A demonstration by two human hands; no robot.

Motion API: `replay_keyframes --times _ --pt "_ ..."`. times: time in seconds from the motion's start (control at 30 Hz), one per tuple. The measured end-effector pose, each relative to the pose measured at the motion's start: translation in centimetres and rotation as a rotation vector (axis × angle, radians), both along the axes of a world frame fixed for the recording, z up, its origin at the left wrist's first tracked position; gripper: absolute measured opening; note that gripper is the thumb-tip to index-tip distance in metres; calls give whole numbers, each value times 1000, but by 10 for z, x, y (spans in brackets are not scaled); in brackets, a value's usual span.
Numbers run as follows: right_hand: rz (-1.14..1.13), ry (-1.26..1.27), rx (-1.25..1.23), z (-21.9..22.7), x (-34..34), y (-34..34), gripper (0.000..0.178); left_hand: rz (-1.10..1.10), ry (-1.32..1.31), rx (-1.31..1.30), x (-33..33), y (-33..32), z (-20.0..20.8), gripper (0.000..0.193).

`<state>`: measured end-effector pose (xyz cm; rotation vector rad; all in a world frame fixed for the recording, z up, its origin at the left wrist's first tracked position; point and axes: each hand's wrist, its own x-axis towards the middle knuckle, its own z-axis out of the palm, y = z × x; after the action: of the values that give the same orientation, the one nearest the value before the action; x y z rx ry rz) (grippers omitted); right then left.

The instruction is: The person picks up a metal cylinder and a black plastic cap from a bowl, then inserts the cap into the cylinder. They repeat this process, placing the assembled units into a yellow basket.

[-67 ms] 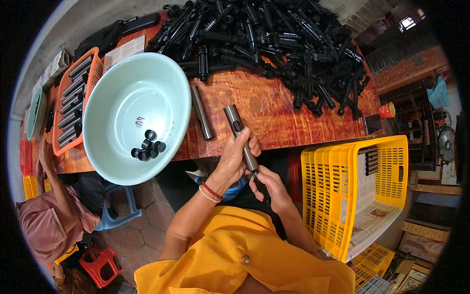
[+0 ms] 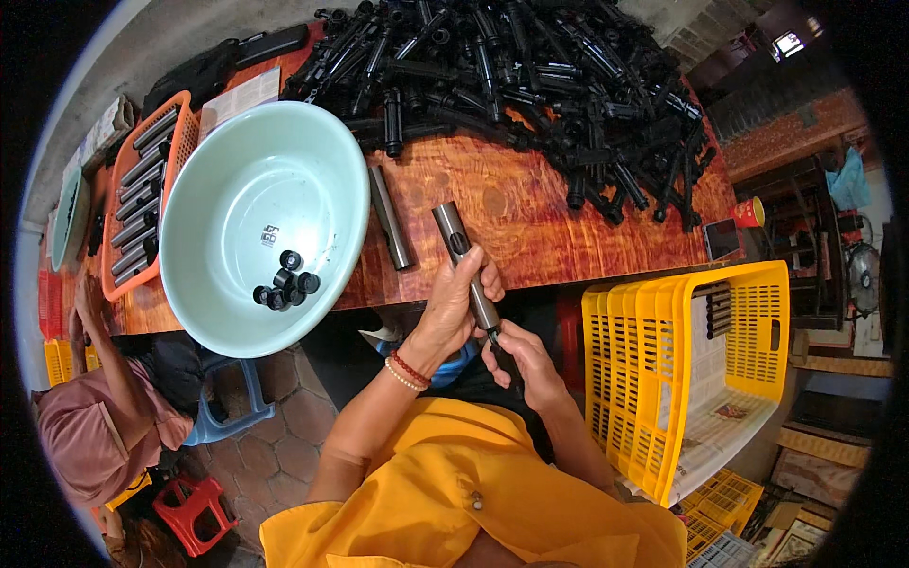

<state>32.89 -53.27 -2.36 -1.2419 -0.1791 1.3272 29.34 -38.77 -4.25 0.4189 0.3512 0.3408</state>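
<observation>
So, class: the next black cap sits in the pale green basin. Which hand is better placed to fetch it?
Probably the left hand: the basin and its black caps lie on that side. But it grips the grey metal tube, while the right hand holds the tube's lower end, farther away.

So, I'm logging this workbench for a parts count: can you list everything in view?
wooden table: one, reddish brown, centre
black tubular parts: a large pile, too many to count, table's far side
basin: one, pale green, table's left, tilted over the near edge
black rings: about seven, in the basin
loose metal tube: one, grey, on the table right of the basin
orange tray: one, holding grey tubes, far left
yellow crate: one, lined with paper, on the right
red cup: one, table's right end
red stool: one, floor, lower left
co-worker: one, pink top, far left
left hand: grips a held metal tube
right hand: at that tube's lower end
</observation>
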Motion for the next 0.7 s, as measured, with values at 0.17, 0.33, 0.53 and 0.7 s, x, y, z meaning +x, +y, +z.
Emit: replay_keyframes --times 0.17,0.33,0.53,0.7 --pt "-29 -57 -21 -3 -4 2 27 -12 -15 20 2 -1 0 26" --pt "-14 -154 -39 -10 -7 2 32 -9 -16 14 3 -2 -5 24" --pt "-24 -188 -92 -12 -7 2 32 -3 5 19 4 -5 -10 23" --pt "-72 -250 -153 -15 -9 5 29 6 20 35 5 -6 -10 23"
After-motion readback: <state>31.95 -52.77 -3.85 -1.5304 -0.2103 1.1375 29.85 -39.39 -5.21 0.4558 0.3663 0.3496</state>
